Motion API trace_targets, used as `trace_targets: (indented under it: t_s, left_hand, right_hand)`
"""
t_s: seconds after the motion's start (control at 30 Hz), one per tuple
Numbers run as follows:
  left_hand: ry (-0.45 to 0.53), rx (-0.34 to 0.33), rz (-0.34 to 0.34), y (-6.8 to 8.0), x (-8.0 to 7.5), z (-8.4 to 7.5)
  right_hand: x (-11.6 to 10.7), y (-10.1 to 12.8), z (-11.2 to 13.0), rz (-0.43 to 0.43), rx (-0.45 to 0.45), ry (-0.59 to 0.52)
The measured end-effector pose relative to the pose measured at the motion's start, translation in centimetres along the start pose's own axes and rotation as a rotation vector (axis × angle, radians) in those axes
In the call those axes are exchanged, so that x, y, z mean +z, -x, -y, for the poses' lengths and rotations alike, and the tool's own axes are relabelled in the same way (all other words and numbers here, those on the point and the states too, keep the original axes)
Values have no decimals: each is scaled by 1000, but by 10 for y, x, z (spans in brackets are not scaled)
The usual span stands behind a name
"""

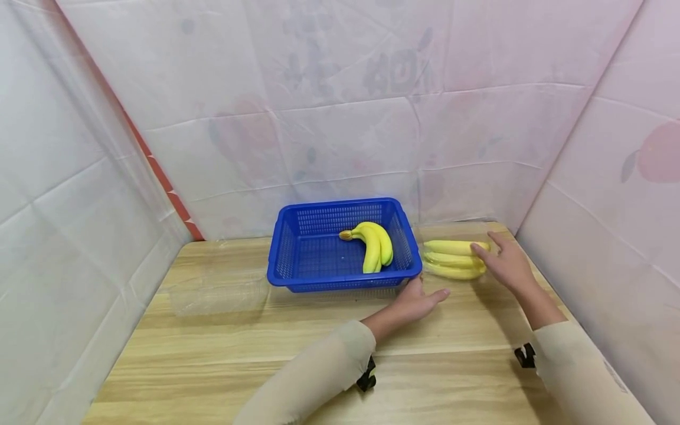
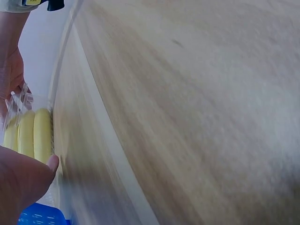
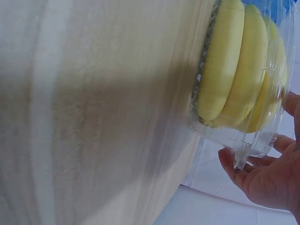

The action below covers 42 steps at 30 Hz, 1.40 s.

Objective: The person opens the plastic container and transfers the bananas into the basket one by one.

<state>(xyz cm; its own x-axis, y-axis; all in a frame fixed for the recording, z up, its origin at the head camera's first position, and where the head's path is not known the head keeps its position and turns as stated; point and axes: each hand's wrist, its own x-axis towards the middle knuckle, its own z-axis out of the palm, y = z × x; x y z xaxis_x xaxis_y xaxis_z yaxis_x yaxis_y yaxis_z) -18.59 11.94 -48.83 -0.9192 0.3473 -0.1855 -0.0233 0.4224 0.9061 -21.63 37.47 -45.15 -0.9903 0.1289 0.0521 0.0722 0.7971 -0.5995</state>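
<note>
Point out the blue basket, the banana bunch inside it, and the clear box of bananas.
basket [image 1: 340, 280], head view, on its front rim
bunch [image 1: 374, 243], head view, on the middle banana
clear box [image 1: 454, 258], head view, on its lid over the bananas

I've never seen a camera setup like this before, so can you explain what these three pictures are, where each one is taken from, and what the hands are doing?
No machine here: a person wears three cameras. The big picture comes from the head, looking down at a wooden table. The other two come from the wrists, so they look tilted and blurry.

On the table stands a blue basket with a bunch of bananas inside. To its right sits a clear plastic box holding more bananas. Another clear box lies left of the basket.

The right hand touches the banana box with relaxed fingers. The left hand rests open on the table beside the basket.
</note>
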Motion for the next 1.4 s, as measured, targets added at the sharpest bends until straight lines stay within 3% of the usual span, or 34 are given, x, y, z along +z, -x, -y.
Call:
trace_targets:
  t_s: [0.23,0.5,0.6,0.8,1.1,1.4]
  left_hand:
    - [46,-5,-29,1,3,-2]
    - [-25,-11,-99,-25,19,26]
    - [-7,-10,-114,-25,18,26]
    - [-44,-19,-78,-26,12,28]
    - [-33,35,15,-10,-1,14]
    - [4,-123,55,19,-9,-9]
  right_hand:
    - [2,12,0,-37,-11,17]
    - [-2,31,0,-33,3,48]
    - [-3,38,1,-34,-10,70]
    - [-7,51,1,-20,-24,94]
    - [-18,62,-3,64,-22,104]
    - [-26,70,-3,129,-69,69]
